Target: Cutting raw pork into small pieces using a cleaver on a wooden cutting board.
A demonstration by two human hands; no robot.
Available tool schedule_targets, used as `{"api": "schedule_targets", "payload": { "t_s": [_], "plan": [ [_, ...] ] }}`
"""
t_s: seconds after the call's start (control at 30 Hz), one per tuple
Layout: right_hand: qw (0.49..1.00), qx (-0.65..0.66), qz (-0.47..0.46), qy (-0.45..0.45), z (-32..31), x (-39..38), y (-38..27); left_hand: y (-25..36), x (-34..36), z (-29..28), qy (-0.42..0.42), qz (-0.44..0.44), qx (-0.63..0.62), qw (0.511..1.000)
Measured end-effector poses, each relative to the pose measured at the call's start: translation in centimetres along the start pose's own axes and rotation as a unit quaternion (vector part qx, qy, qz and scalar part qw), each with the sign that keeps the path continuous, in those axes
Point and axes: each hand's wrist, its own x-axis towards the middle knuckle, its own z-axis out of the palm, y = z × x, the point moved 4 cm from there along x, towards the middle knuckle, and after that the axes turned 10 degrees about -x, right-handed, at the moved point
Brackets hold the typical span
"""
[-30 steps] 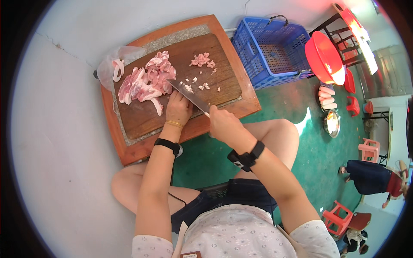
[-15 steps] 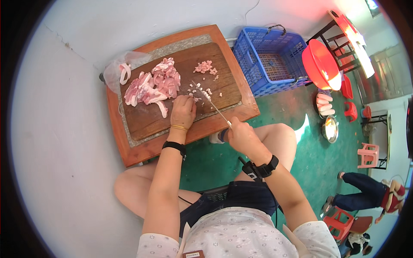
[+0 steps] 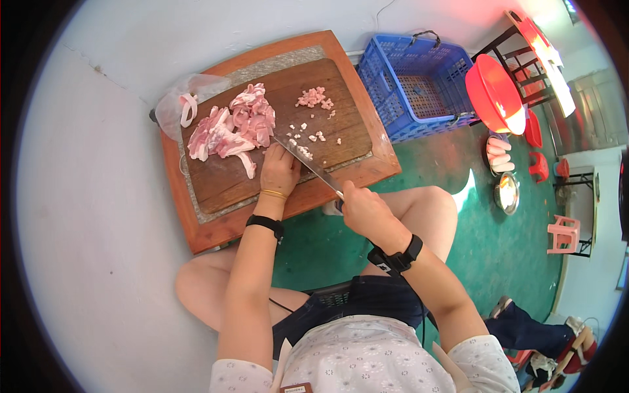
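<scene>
On a worn wooden chopping board [image 3: 223, 187] lies a heap of raw pink, fatty meat [image 3: 229, 134], with small diced pink pieces [image 3: 314, 98] at the back right and white diced bits [image 3: 318, 136] near the middle. My left hand [image 3: 280, 169] has curled fingers pressed at the board's near side, right against the blade; what they hold is hidden. My right hand [image 3: 367, 211] grips a long knife [image 3: 314, 168] by its handle, the blade reaching diagonally toward my left fingertips. A crumpled plastic bag [image 3: 173, 108] sits at the board's left.
The board rests on a low wood-framed table [image 3: 187, 219]. Rightward are a blue crate [image 3: 386, 98], a red basin [image 3: 491, 88], a steel bowl [image 3: 506, 193], long pale items [image 3: 498, 154] on a dish, and stools [image 3: 562, 232]. Another person [image 3: 537, 337] is at lower right.
The knife tip has shifted left and down since half a second ago, to beside my left fingers. The other person has moved down toward the lower right.
</scene>
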Motion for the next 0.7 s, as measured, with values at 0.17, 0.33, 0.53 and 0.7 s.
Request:
{"api": "schedule_targets", "payload": {
  "t_s": [0.17,0.33,0.53,0.7],
  "plan": [
    [0.999,0.007,-0.029,0.027,1.2,2.9,-0.3,0.1,0.5,-0.1,-0.023,-0.007,-0.010,1.000],
    [1.000,0.009,-0.005,0.018,1.0,3.8,-1.1,0.5,0.4,0.2,-0.014,-0.002,-0.007,1.000],
    [1.000,-0.001,0.018,-0.010,0.6,0.0,1.7,-0.5,-0.5,0.1,0.006,-0.038,-0.006,0.999],
    [0.998,0.047,0.026,0.034,0.5,-0.6,2.3,0.8,0.3,-0.6,0.053,-0.014,-0.040,0.998]
  ]
}}
